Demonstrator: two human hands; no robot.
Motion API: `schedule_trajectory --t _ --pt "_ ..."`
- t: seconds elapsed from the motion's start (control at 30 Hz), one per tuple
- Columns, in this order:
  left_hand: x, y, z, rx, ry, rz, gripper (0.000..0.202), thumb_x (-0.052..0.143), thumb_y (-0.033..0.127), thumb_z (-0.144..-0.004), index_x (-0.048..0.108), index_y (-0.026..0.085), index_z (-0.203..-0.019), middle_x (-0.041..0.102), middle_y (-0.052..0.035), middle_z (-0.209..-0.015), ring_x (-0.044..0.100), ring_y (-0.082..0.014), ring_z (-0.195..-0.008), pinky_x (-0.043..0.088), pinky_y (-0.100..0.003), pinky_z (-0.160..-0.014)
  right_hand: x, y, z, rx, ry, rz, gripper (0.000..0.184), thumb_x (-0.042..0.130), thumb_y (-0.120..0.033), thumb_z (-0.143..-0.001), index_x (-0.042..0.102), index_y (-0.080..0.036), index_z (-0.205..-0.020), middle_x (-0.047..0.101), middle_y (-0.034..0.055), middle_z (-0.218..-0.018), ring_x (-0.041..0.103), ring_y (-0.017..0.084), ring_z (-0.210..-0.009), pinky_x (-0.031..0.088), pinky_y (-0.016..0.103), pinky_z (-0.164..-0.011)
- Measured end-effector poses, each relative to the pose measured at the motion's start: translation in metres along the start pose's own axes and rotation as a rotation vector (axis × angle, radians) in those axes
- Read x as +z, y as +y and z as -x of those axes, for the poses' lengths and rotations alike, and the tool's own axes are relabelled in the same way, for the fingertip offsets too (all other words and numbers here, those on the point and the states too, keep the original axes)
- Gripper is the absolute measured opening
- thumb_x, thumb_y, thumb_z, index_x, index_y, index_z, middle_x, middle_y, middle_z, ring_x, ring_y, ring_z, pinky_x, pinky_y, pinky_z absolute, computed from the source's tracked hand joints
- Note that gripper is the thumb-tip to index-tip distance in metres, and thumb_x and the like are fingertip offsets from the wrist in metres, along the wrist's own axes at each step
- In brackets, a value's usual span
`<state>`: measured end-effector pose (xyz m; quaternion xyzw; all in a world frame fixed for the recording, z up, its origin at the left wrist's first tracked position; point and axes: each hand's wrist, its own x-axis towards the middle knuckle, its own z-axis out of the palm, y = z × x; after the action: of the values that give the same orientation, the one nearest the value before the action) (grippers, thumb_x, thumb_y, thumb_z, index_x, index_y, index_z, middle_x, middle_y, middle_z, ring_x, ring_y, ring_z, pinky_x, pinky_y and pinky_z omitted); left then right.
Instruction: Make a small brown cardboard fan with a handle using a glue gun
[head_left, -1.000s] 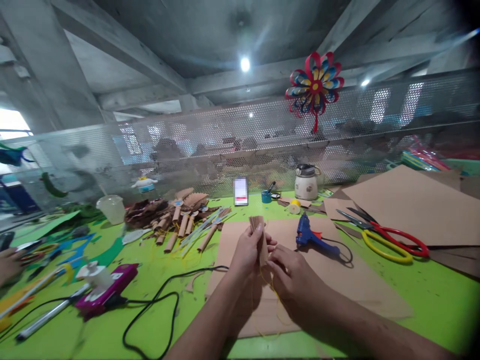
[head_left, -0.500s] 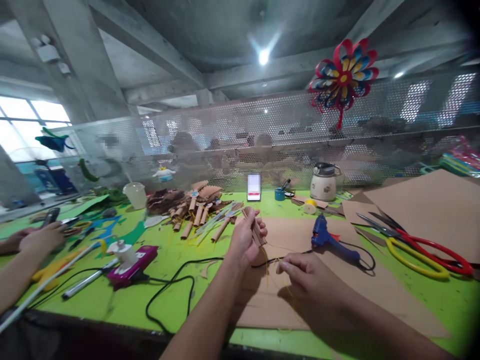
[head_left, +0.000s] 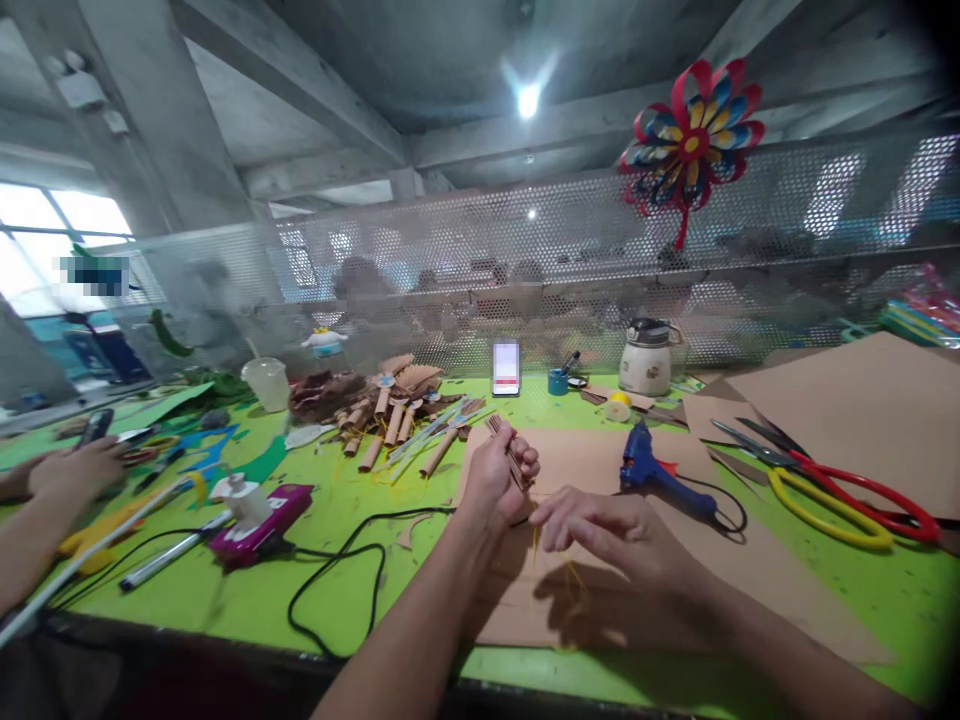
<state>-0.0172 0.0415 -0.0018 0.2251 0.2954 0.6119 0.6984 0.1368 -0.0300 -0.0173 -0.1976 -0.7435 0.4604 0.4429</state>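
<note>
My left hand (head_left: 495, 470) is wrapped round a small ridged piece of brown corrugated cardboard (head_left: 515, 466), held tilted above a flat brown sheet. Just to its right, my right hand (head_left: 592, 525) hovers with the fingers loosely stretched and apart, their tips close to the cardboard's lower end. Thin yellow thread (head_left: 534, 565) hangs below the fingertips; whether a finger touches it I cannot tell. Under both hands lies the brown cardboard sheet (head_left: 592, 455). A blue glue gun (head_left: 660, 478) rests on that sheet, beyond my right hand.
Large scissors (head_left: 825, 495) lie at right, near more cardboard (head_left: 832, 400). Cardboard tubes (head_left: 394, 425) are heaped at back left. A phone (head_left: 506, 368), yellow tape roll (head_left: 618, 405) and jug (head_left: 646, 360) stand behind. A purple power strip (head_left: 262, 525) trails black cable. Another person's hand (head_left: 75, 475) is far left.
My right hand has moved left and slightly up toward the left hand, its fingers going from a pinch to loosely spread. The left hand keeps its hold on the cardboard.
</note>
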Motion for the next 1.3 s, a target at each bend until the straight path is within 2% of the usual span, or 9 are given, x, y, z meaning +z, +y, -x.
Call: schedule_trajectory --t 0.13,0.3,0.5,0.73,1.03,1.3 --pt "0.000 -0.003 -0.001 0.044 0.045 0.027 0.032 0.036 0.019 -0.095 0.035 0.018 -0.063 0.032 0.0067 -0.047 0.033 -0.0046 -0.037 0.020 -0.014 -0.036 0.000 0.008 -0.003 0.152 0.121 0.012 0.034 0.046 -0.038 -0.094 0.061 -0.016 -0.072 0.057 0.0035 -0.072 0.052 0.015 -0.069 0.041 0.029 -0.068" --pt "-0.002 -0.007 -0.005 0.097 0.091 0.024 0.034 0.040 0.015 -0.093 0.032 0.018 -0.060 0.028 0.0077 -0.047 0.026 -0.0038 -0.036 0.017 -0.015 -0.036 0.011 0.003 0.001 0.281 0.176 0.077 0.037 0.046 -0.044 -0.091 0.054 -0.017 -0.068 0.045 -0.0015 -0.063 0.042 0.013 -0.061 0.034 0.027 -0.060" --pt "-0.005 -0.011 -0.009 0.175 0.125 0.025 0.034 0.042 0.017 -0.092 0.030 0.019 -0.060 0.028 0.0082 -0.049 0.025 -0.0032 -0.036 0.016 -0.015 -0.036 0.021 0.006 0.003 0.292 0.188 0.089 0.038 0.044 -0.046 -0.091 0.050 -0.018 -0.067 0.041 -0.0033 -0.060 0.037 0.012 -0.058 0.030 0.027 -0.057" --pt "-0.006 -0.010 -0.012 0.188 0.134 0.027 0.035 0.039 0.017 -0.093 0.029 0.019 -0.060 0.025 0.0090 -0.048 0.023 -0.0024 -0.034 0.012 -0.015 -0.035 0.025 0.010 0.009 0.308 0.219 0.039 0.037 0.043 -0.048 -0.091 0.049 -0.019 -0.068 0.035 -0.0058 -0.055 0.032 0.011 -0.053 0.026 0.026 -0.051" --pt "-0.008 -0.011 -0.013 0.205 0.137 0.028 0.035 0.042 0.016 -0.091 0.027 0.020 -0.059 0.023 0.0097 -0.048 0.022 -0.0021 -0.034 0.012 -0.014 -0.035 0.031 0.005 0.012 0.178 0.204 0.187 0.032 0.041 -0.037 -0.094 0.050 -0.019 -0.069 0.043 -0.0028 -0.066 0.041 0.013 -0.063 0.031 0.026 -0.061" --pt "-0.008 -0.010 -0.014 0.210 0.138 0.041 0.033 0.046 0.017 -0.089 0.029 0.020 -0.061 0.026 0.0095 -0.050 0.022 -0.0017 -0.035 0.014 -0.013 -0.035 0.037 0.004 0.015 0.115 0.175 0.227 0.033 0.038 -0.035 -0.095 0.047 -0.019 -0.067 0.046 -0.0007 -0.068 0.046 0.014 -0.066 0.035 0.027 -0.064"
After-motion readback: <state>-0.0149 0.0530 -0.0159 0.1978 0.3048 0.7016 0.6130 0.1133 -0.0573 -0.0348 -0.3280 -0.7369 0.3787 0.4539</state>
